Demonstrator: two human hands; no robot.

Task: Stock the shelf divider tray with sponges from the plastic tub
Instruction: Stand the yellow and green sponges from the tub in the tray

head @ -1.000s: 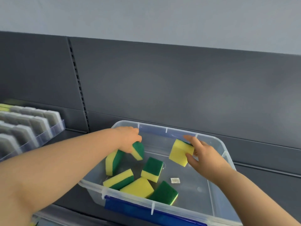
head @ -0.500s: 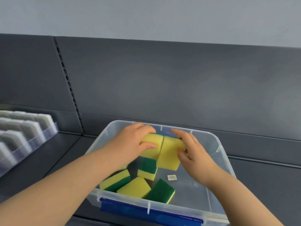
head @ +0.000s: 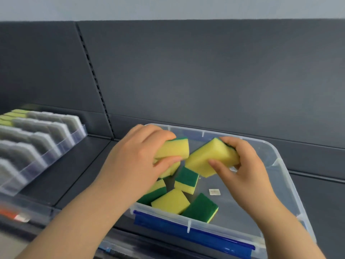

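As the divider tray awaits stock, two sponges are held over the plastic tub — one clasped in left hand, one in right hand.

We're in a shop aisle, and the fixtures say so. Dark grey metal back panels run the full width, joined at a slotted upright, the kind of strip that retail shelving hooks into. Below sits a flat grey shelf. On its left is a clear divider tray, with sponges standing on edge in neat lanes, faced forward like stock on display, though that side is blurred. Along the front edge of the shelf there's a label rail with an orange and white tag, too blurred to read. On the shelf itself sits a clear plastic tub with loose sponges inside.
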